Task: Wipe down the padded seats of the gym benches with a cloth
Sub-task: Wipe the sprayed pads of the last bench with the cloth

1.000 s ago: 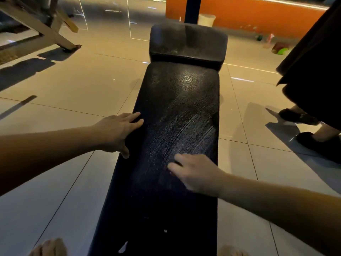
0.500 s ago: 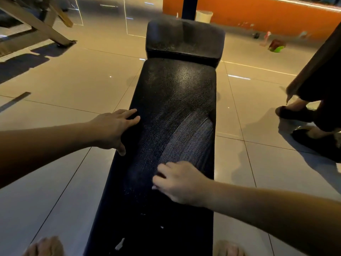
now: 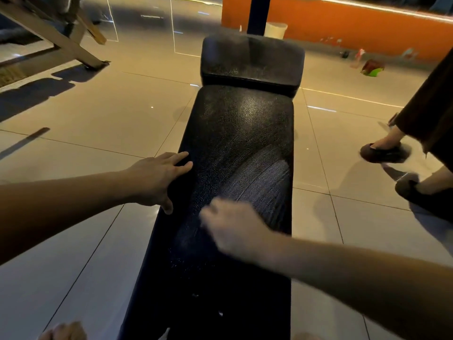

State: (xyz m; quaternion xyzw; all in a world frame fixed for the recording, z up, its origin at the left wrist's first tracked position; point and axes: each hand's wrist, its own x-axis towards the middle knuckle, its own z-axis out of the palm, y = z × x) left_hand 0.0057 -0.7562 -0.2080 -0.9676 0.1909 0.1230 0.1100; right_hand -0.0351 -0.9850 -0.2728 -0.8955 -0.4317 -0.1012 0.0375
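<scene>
- Count: one bench (image 3: 210, 290) with two pads, two bare hands on it, and two dark shoes beside it.
- The bench stood on the tiled floor (image 3: 98, 114) at centre. Its long pad (image 3: 245, 128) ran from 6 o'clock to 12 o'clock, and its short pad (image 3: 252, 60) lay crosswise at the 12 o'clock end, just beyond a narrow gap.
- The long axis followed the 6-to-12 line, and the short pad marked the far end.
- Both pads were black with a pebbled, leather-like grain. A glossy highlight sat near the far end of the long pad.
- A pale streaked band (image 3: 259, 182) crossed the long pad diagonally toward its 3 o'clock edge. A few white specks lay near the 6 o'clock end.
- The left hand (image 3: 157, 177) rested on the 9 o'clock edge of the long pad, with its fingers straight and flat on the surface and its thumb down the side.
- The right hand (image 3: 235, 229) lay over the middle of the long pad and was motion-blurred. Its finger state, and whether it held anything, could not be told.
- The shoes (image 3: 382, 152) belonged to a second person standing at 3 o'clock, apart from the bench.
- A wooden frame (image 3: 61, 38) stood at 10 o'clock. At 12 o'clock were a dark post (image 3: 255, 14), a white bucket (image 3: 276, 29) and an orange wall (image 3: 355, 28).
</scene>
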